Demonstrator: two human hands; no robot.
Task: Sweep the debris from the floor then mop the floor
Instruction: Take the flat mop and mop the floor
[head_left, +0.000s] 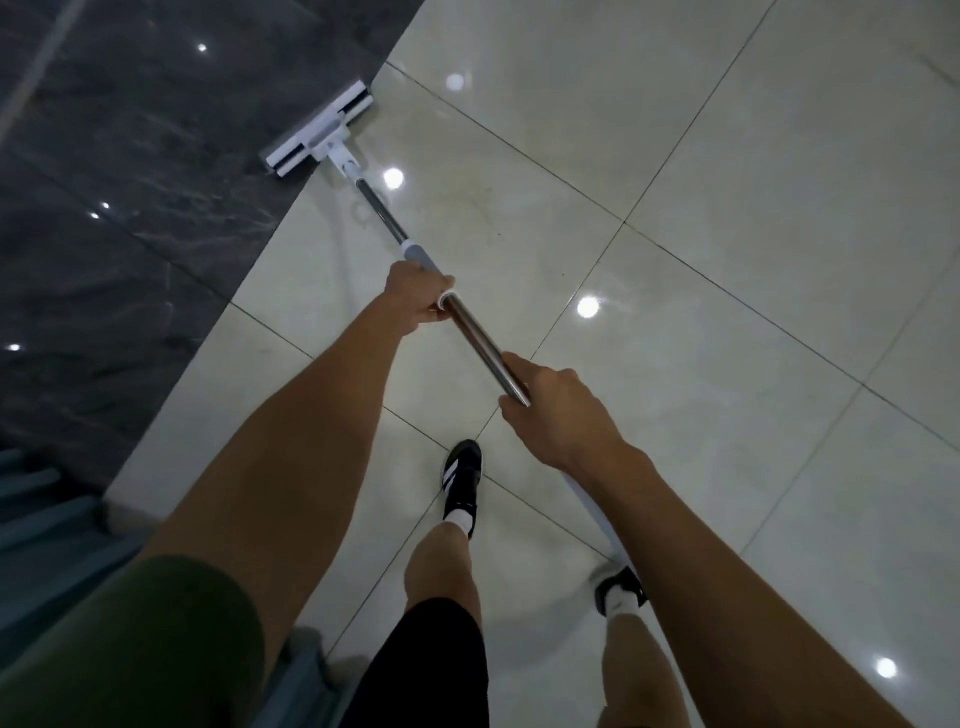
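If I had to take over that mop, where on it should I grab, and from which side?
Probably the long pole, not the flat head resting on the floor by the dark wall. The pole slants up toward the person, so come from above at its near end. The left hand holds it by the grey collar and the right hand holds it nearer the body.

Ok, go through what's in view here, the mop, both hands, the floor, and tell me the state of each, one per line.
Mop: handle tilted, held in both hands.
Mop head: flat on the floor, against the edge of the dark tiles.
Left hand: grips the handle at the grey sleeve.
Right hand: grips the handle higher up.
Pale tiles: glossy, reflecting ceiling lights; no debris visible.
Dark tiles: glossy too.
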